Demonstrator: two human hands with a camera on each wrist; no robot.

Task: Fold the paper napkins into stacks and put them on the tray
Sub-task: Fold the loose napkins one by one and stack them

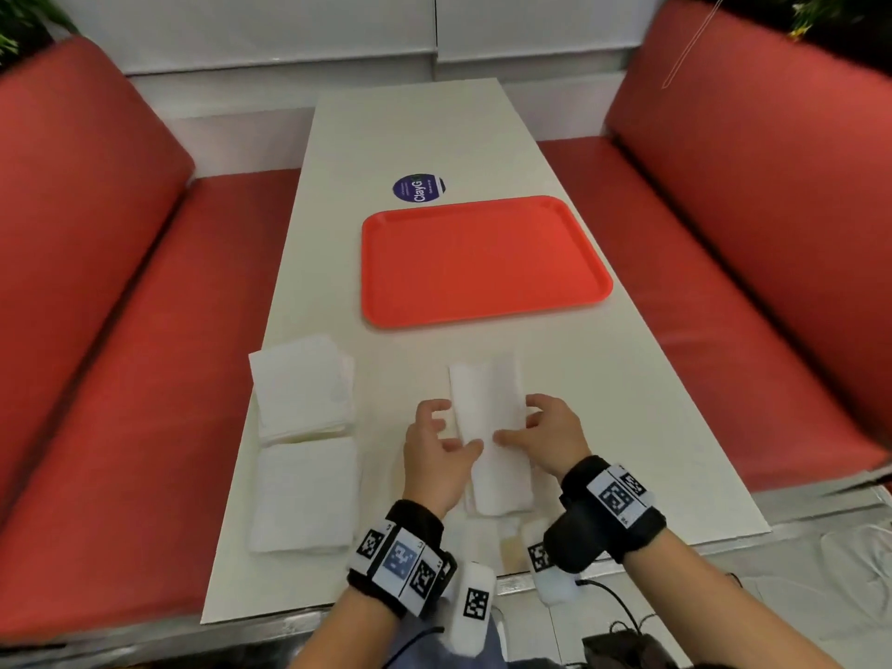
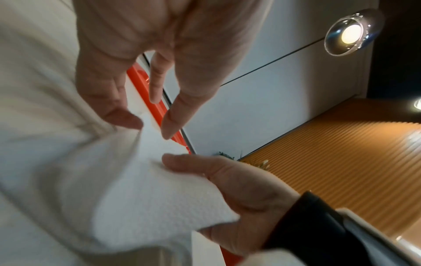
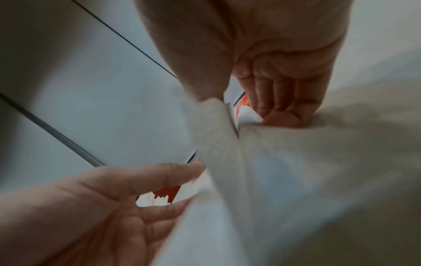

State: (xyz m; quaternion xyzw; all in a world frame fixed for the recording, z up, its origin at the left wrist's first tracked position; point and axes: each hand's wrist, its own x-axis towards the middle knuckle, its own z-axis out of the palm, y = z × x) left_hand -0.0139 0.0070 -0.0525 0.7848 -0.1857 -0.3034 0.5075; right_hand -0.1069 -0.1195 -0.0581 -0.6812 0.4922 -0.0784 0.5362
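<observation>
Both hands are seen at the near table (image 1: 627,427) edge, w/ a long folded napkin (image 1: 487,403) held between them. It is pinched from the sides by the left hand (image 1: 434,456) and the right hand (image 1: 550,437), thumbs on top. It is judged v. light, soft and easy to tear or crease, so it should be held at the long edges and pressed flat, not pulled. Two napkin piles (image 1: 301,446) are laid to the left. Further off, the red tray (image 1: 482,263) is seen w/ nothing on it.
</observation>
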